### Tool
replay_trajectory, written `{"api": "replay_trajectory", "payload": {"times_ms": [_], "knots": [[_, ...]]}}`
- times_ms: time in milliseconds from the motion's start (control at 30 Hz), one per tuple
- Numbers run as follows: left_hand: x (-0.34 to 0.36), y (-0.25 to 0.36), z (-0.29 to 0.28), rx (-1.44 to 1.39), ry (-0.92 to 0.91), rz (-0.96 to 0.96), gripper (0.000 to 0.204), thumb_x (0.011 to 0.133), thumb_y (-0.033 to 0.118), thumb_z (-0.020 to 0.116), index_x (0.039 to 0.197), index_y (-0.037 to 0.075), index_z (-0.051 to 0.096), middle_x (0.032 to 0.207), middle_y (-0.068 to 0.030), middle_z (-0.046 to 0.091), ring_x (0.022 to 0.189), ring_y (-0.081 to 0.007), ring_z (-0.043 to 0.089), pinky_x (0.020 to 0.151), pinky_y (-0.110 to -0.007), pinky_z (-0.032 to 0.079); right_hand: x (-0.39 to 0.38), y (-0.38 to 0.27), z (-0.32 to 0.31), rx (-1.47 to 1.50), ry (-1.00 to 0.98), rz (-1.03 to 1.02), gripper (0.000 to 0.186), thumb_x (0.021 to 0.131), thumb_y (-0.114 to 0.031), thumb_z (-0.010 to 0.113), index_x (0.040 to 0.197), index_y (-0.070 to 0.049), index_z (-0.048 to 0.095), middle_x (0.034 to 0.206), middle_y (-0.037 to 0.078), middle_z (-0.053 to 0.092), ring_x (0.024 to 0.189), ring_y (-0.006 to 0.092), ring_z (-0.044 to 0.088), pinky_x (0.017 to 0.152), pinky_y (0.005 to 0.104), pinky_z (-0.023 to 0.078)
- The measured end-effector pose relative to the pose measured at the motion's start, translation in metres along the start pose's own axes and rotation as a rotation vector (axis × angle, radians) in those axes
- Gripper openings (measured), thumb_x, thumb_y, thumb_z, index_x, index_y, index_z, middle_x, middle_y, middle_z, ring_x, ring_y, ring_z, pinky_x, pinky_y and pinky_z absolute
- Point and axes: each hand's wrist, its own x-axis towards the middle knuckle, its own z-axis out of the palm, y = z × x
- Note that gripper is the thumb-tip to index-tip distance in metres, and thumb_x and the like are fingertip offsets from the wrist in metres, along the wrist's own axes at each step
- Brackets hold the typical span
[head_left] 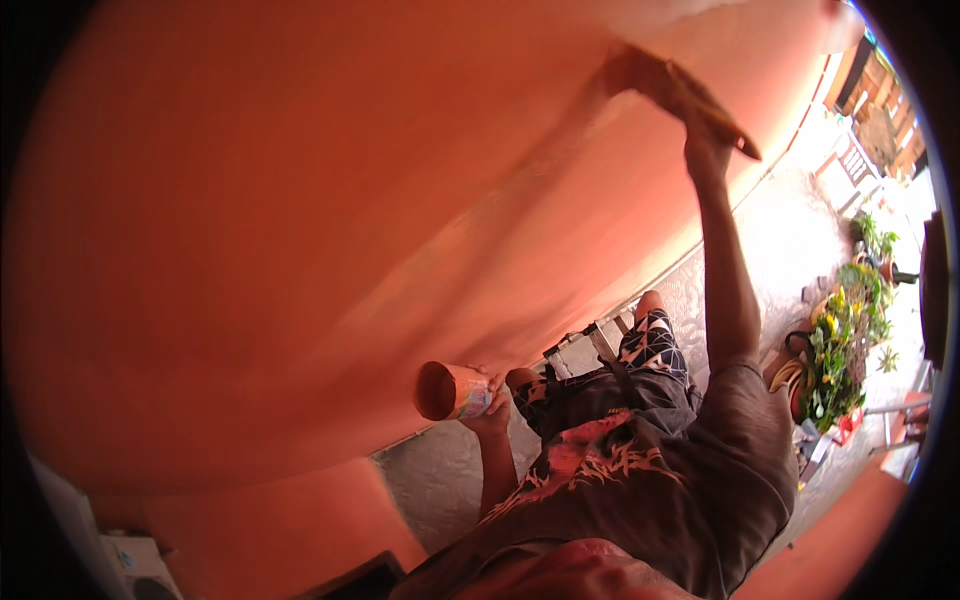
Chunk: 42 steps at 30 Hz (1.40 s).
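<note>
An orange wall [300, 200] fills most of the head view on the left and above. My right arm is stretched far up along it, and my right hand [706, 130] is closed around a paintbrush [650, 75]. The brush's dark head meets the wall, while the handle's end sticks out past my hand; motion blurs it a little. Lower down, close to my body, my left hand [488, 400] grips a paint-smeared cup [462, 392] by its side. Its open mouth faces left, and the inside looks dark orange-brown; how much paint it holds, I cannot tell.
Under my legs is a ladder or metal frame [590, 350], only partly visible. Potted plants [850, 340] with yellow flowers line the right side. Wooden boards [885, 120] stand at the far right. A pale object [140, 560] sits at the lower left.
</note>
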Motion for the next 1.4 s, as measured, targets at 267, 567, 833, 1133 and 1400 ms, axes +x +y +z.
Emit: {"api": "replay_trajectory", "payload": {"times_ms": [267, 567, 833, 1133, 1400], "knots": [[0.051, 0.002, 0.003, 0.015, -0.037, -0.253, 0.054, 0.091, 0.027, 0.062, 0.137, 0.004, 0.047, 0.124, -0.0138, 0.050, 0.097, -0.0285, 0.050, 0.053, -0.025, 0.051, 0.016, 0.104, 0.012, -0.280, 0.298, -0.329, 0.032, 0.100, -0.008, 0.049, 0.128, -0.002, 0.065, 0.126, 0.012, 0.068, 0.117, 0.0208, 0.064, 0.098, 0.0338, 0.050], [0.081, 0.006, 0.017, 0.002, -0.048, -0.485, 0.048, 0.095, 0.028, 0.059, 0.135, 0.003, 0.047, 0.122, -0.0129, 0.050, 0.094, -0.0303, 0.051, 0.051, -0.027, 0.053, -0.091, -0.089, 0.108, 0.221, -0.493, -0.351, 0.052, 0.086, -0.008, 0.065, 0.137, -0.004, 0.057, 0.136, 0.014, 0.061, 0.116, 0.0295, 0.066, 0.088, 0.0364, 0.058], [0.118, -0.023, 0.006, 0.018, 0.059, -0.588, 0.040, 0.100, 0.028, 0.049, 0.132, 0.003, 0.050, 0.117, -0.0150, 0.052, 0.091, -0.0319, 0.051, 0.045, -0.027, 0.051, 0.018, 0.162, -0.015, 0.126, 0.057, 0.099, 0.028, 0.100, -0.023, 0.054, 0.117, -0.004, 0.067, 0.115, 0.011, 0.068, 0.107, 0.0202, 0.062, 0.091, 0.0379, 0.049], [0.146, -0.066, -0.005, -0.008, 0.089, -0.670, 0.035, 0.100, 0.022, 0.049, 0.131, 0.005, 0.050, 0.115, -0.0157, 0.050, 0.088, -0.0332, 0.050, 0.044, -0.029, 0.050, 0.054, 0.169, -0.031, -0.505, 0.114, -0.098, 0.045, 0.081, -0.004, 0.062, 0.125, -0.015, 0.067, 0.098, 0.013, 0.071, 0.085, 0.0238, 0.071, 0.071, 0.0342, 0.054], [0.182, -0.104, -0.034, -0.090, 0.106, -0.792, 0.033, 0.101, 0.021, 0.048, 0.129, 0.004, 0.049, 0.114, -0.0163, 0.050, 0.088, -0.0345, 0.051, 0.043, -0.029, 0.050, -0.035, 0.070, 0.020, 0.437, -0.630, -0.142, 0.052, 0.087, -0.016, 0.067, 0.139, -0.015, 0.057, 0.138, 0.009, 0.060, 0.124, 0.0296, 0.060, 0.103, 0.0444, 0.049]]}}
